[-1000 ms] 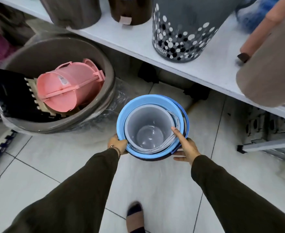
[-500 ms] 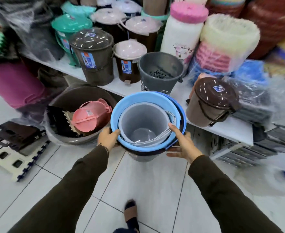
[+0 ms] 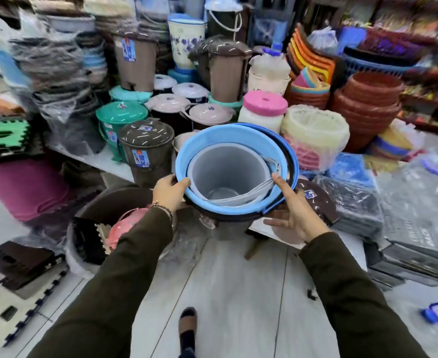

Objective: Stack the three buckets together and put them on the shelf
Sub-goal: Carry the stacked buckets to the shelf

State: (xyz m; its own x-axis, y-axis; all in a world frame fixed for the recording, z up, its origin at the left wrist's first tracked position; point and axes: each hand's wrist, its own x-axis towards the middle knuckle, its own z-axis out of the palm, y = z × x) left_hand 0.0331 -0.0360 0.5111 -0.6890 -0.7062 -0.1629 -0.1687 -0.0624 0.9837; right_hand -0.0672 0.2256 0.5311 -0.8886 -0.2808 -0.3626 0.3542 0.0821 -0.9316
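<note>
So the three buckets are nested here: a grey bucket sits inside a light blue bucket, and that one sits inside a dark bucket with a darker blue rim showing on the right side. The grey one's pale handle is flopped down across its mouth on the right.

The whole stack is up in the air, tilted toward the camera, in front of the shelf's front edge and not resting on it. Left hand is clamped on the left side of the rims, thumb hooked over the light blue lip. Right hand grips the right side, thumb pressed on the rim by the grey handle, fingers spread underneath.

The shelf is packed. A brown lidded bin stands near the front edge just left of the stack, a teal bin behind it, and a jar with a pink lid further back. Another brown lid pokes out just behind the right hand.

Down on the floor at the left there's a big tub with a pink bucket lying inside. Edges of the picture are pretty blurred, so the stuff far back is hard to make out.
</note>
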